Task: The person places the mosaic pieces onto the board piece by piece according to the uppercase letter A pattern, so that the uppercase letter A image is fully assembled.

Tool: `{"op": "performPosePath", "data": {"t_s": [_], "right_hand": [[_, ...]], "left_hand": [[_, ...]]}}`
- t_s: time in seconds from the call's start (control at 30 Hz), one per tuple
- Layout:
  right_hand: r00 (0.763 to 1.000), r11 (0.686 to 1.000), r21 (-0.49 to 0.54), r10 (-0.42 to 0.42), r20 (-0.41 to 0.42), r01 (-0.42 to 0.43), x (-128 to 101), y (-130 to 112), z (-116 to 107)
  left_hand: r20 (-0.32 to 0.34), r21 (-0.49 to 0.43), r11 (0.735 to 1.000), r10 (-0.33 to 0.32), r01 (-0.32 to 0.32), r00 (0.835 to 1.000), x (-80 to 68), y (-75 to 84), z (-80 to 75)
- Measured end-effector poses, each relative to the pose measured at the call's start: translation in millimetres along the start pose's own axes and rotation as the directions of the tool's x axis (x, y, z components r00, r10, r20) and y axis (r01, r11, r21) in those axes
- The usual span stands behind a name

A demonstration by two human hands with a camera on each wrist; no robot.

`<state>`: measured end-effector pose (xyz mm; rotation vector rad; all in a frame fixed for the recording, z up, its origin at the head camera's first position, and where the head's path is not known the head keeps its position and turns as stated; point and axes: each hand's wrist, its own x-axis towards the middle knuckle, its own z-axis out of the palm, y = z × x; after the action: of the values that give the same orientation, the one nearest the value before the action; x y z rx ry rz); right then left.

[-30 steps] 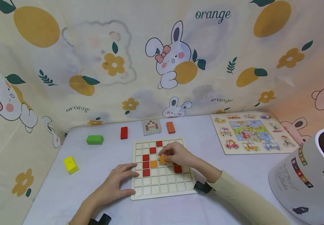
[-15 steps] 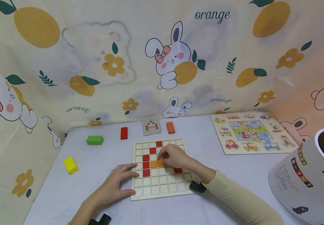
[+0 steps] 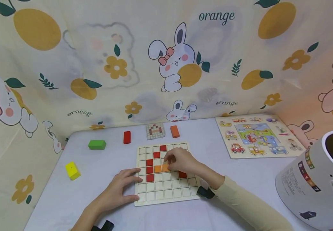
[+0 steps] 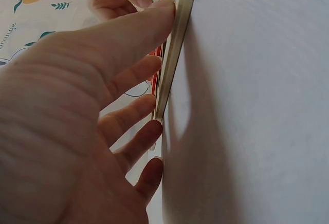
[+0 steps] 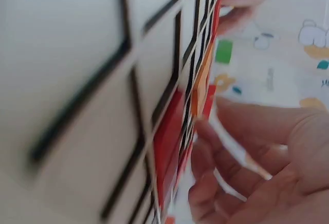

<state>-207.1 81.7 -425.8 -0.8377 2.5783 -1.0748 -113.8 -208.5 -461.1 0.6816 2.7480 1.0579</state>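
1. My left hand [image 3: 117, 192] lies flat with straight fingers, pressing the grid board [image 3: 166, 192] at its left edge.
2. My right hand [image 3: 182, 161] pinches an orange tile [image 3: 165, 167] sitting in the board's middle cells.

The small orange tile [image 3: 165, 167] lies flat in a cell of the wooden grid board [image 3: 166, 189], at three o'clock of another orange tile [image 3: 157, 168], among red tiles [image 3: 150, 170].

**Blocks and puzzle ring a white table**

A green block [image 3: 97, 144], red block [image 3: 127, 137], pattern card [image 3: 155, 131] and orange block [image 3: 174, 131] line the far edge; a yellow block [image 3: 72, 170] lies left, a vehicle puzzle [image 3: 257, 136] right, beside a white bucket [image 3: 316, 183].
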Motion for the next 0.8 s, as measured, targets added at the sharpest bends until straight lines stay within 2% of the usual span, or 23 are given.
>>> {"op": "performPosePath", "data": {"t_s": [0.13,0.23,0.4,0.53,0.67,0.8], "right_hand": [[1.0,0.995,0.094,-0.016,0.005,0.016,-14.6,12.9,-18.8],[1.0,0.991,0.134,-0.002,-0.017,0.004,-37.8,26.8,-34.7],[0.995,0.989,0.142,0.059,-0.083,-0.047,-85.7,52.8,-53.3],[0.991,0.99,0.125,0.085,-0.101,-0.072,-113.5,66.9,-62.3],[0.993,0.989,0.131,0.08,-0.082,-0.069,-126.0,73.8,-65.7],[0.994,0.989,0.135,0.073,-0.081,-0.061,-128.2,77.3,-64.6]], "left_hand": [[-0.002,0.003,1.0,-0.005,0.005,1.0,-1.3,-1.7,-0.5],[-0.001,0.007,1.0,-0.003,0.003,1.0,-1.3,-2.9,-0.1],[-0.006,0.009,1.0,0.007,-0.007,1.0,-0.2,-3.3,1.4],[-0.015,0.01,1.0,0.009,-0.009,1.0,0.1,-3.4,2.0],[-0.017,0.009,1.0,0.004,-0.004,1.0,0.1,-3.4,1.8],[-0.01,0.001,1.0,-0.004,0.004,1.0,-0.1,-3.4,1.4]]}}
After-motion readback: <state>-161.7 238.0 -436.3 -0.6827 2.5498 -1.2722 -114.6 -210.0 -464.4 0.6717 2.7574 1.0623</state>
